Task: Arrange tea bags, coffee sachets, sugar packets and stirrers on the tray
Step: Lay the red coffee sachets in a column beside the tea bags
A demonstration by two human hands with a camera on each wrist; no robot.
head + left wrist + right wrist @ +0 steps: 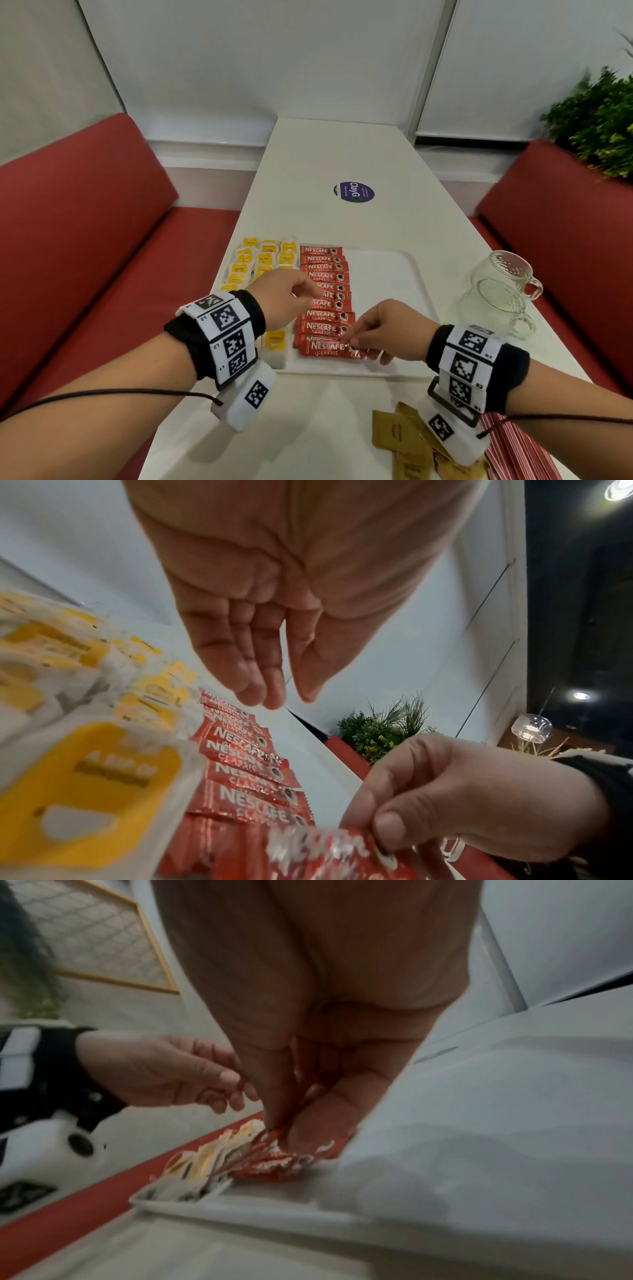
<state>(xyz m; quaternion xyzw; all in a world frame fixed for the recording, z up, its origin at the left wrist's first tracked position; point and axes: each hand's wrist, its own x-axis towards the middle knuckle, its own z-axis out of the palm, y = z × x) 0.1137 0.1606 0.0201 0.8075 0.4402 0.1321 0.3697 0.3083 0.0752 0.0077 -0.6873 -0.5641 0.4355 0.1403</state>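
Observation:
A white tray (383,284) lies on the table. Yellow tea bags (263,260) fill its left part, and a column of red coffee sachets (323,267) runs down beside them. My right hand (349,342) pinches the right end of the nearest coffee sachet (325,347) at the tray's near end. In the right wrist view the thumb and fingers (270,1096) close on the red wrapper (274,1164). My left hand (287,298) hovers over the middle of the column, and its relaxed fingers (260,669) hold nothing.
Brown sugar packets (400,435) and red-striped stirrers (513,448) lie on the table near me, under my right wrist. Two glass mugs (503,277) stand right of the tray. Red benches flank the table, and a plant (596,126) is at the far right.

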